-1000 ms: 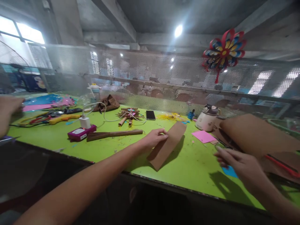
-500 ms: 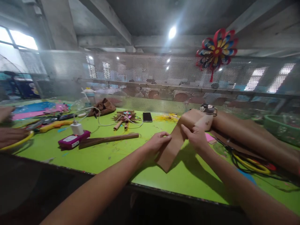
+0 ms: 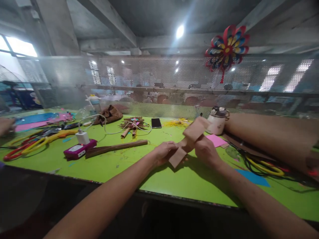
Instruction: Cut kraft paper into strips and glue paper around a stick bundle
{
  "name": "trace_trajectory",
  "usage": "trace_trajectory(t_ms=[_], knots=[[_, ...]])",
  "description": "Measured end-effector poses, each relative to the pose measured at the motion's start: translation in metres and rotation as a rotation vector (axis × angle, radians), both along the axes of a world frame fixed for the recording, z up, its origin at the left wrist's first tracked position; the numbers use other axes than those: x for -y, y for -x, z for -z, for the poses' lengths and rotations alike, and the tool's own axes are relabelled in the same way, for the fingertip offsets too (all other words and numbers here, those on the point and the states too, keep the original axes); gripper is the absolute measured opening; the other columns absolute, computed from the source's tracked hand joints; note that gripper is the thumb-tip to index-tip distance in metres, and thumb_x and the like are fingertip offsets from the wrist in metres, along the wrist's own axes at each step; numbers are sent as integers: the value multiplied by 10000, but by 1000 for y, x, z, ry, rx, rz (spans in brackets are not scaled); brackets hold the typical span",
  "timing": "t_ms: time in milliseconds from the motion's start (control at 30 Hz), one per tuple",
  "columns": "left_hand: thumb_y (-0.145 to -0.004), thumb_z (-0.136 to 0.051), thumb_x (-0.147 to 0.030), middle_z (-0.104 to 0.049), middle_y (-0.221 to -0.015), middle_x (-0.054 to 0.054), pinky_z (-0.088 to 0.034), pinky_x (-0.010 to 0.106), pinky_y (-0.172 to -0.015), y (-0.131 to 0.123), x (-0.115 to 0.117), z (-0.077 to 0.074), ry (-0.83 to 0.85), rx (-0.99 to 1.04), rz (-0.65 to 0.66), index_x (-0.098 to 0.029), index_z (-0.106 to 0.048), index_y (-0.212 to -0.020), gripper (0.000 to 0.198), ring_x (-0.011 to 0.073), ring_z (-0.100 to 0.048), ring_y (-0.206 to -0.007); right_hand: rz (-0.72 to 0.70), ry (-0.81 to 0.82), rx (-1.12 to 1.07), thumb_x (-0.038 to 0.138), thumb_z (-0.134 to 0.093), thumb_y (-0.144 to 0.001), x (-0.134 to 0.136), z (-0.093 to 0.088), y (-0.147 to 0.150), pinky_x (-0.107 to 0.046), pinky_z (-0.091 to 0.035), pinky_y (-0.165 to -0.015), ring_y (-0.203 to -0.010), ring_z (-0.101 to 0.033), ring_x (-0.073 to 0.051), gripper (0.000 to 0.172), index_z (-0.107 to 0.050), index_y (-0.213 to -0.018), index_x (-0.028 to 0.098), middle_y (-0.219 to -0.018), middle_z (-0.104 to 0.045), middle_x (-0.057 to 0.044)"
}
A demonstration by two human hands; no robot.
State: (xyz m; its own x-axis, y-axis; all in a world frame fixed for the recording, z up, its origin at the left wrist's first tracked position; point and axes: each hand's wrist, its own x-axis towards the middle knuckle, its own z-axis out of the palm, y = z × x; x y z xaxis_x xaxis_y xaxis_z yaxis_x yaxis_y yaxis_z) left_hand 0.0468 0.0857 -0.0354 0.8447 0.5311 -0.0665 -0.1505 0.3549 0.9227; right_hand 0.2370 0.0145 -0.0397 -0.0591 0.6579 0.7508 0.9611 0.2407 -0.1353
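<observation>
Between my hands, just over the green table (image 3: 154, 176), is a strip of brown kraft paper (image 3: 193, 130), pinched narrow in the middle with both ends flaring out. My left hand (image 3: 166, 152) is closed on its lower part, where a short flap hangs down. On the other side my right hand (image 3: 207, 150) has its fingers closed around the middle and upper part. A pink paper (image 3: 216, 140) lies just beyond my right hand. Behind the strip stands a white bottle with a dark lid (image 3: 216, 123).
Rolled brown paper (image 3: 269, 136) covers the right side, near yellow-handled scissors (image 3: 266, 168) and blue paper (image 3: 254, 177). On the left are a purple power adapter (image 3: 79, 149), a folded brown paper strip (image 3: 117, 147) and more scissors (image 3: 47, 139). A phone (image 3: 156, 123) lies behind. Another person's hand (image 3: 6, 126) shows far left.
The paper strip, wide and flat before, is now gathered in the middle between my hands. At far left, the other person's hand has let go of the yellow scissors handle and drawn back.
</observation>
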Motion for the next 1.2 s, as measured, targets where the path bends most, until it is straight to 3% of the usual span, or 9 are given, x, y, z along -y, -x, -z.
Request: trace_trajectory(t_ms=[133, 267, 400, 533, 667, 833, 1033, 1133, 1200], knots=[[-779, -586, -224, -681, -903, 148, -512, 452, -762, 3, -3, -4, 29, 21, 42, -123, -527, -970, 224, 286, -683, -803, -80, 57, 209, 98, -496, -828, 2, 0, 13, -287, -474, -620, -804, -593, -196, 240, -656, -986, 183, -1180, -563, -129], [-792, -590, -247, -683, -934, 149, -504, 429, -779, 4, -7, -7, 66, 44, 51, -111, -554, -976, 232, 280, -678, -818, -128, 6, 292, 79, -508, -851, 2, 3, 12, -333, -524, -802, -1091, -557, -244, 397, -586, -1204, 244, -1393, -436, -100], [-800, -568, -268, -686, -883, 119, -514, 375, -777, 5, -14, -5, 128, 6, 85, -116, -578, -946, 211, 231, -671, -782, -146, -5, 350, 72, -523, -857, 2, 9, 12, -410, -538, -835, -1090, -565, -262, 513, -506, -1320, 292, -1425, -419, -111], [-839, -538, -383, -679, -838, 126, -512, 316, -632, 6, -19, -4, 148, -41, 104, -107, -580, -950, 300, 220, -663, -715, -123, -18, 390, 40, -465, -871, 1, 12, 16, -441, -532, -848, -1095, -562, -281, 488, -527, -1311, 241, -1431, -410, -155], [-739, -701, -428, -682, -852, 116, -523, 347, -656, 9, -12, -8, 62, -53, 160, -119, -570, -969, 407, 233, -670, -710, -81, -7, 392, 48, -450, -873, 3, 11, 22, -431, -524, -859, -1105, -556, -289, 431, -564, -1265, 186, -1410, -425, -178], [-613, -818, -221, -694, -908, 131, -538, 388, -705, 10, -9, -4, -47, -123, 100, -130, -520, -1012, 507, 258, -698, -740, 24, 86, 76, 30, -427, -818, 0, 13, 15, -409, -521, -805, -1025, -599, -284, 538, -520, -1322, 191, -1378, -450, -178], [-635, -809, -245, -694, -833, 107, -537, 348, -632, 8, -15, 6, -81, -191, 54, -137, -535, -989, 461, 231, -689, -676, -134, 232, -612, 91, -465, -680, -17, 20, -7, -425, -422, -965, -1047, -584, -269, 454, -692, -1064, 174, -1086, -680, -108], [-663, -781, -247, -689, -808, 87, -526, 325, -628, 6, -15, 7, -128, -208, -27, -134, -564, -962, 386, 195, -667, -654, -170, 288, -743, 198, -470, -711, -22, 21, -11, -409, -513, -801, -873, -641, -256, 429, -678, -1084, 163, -979, -713, -99], [-688, -748, -242, -687, -812, 85, -507, 297, -615, 4, -15, 6, -187, -216, -84, -129, -589, -943, 321, 177, -650, -657, -224, 342, -842, 256, -490, -716, -19, 17, -11, -381, -538, -673, -743, -654, -242, 504, -623, -1188, 140, -905, -719, -101]])
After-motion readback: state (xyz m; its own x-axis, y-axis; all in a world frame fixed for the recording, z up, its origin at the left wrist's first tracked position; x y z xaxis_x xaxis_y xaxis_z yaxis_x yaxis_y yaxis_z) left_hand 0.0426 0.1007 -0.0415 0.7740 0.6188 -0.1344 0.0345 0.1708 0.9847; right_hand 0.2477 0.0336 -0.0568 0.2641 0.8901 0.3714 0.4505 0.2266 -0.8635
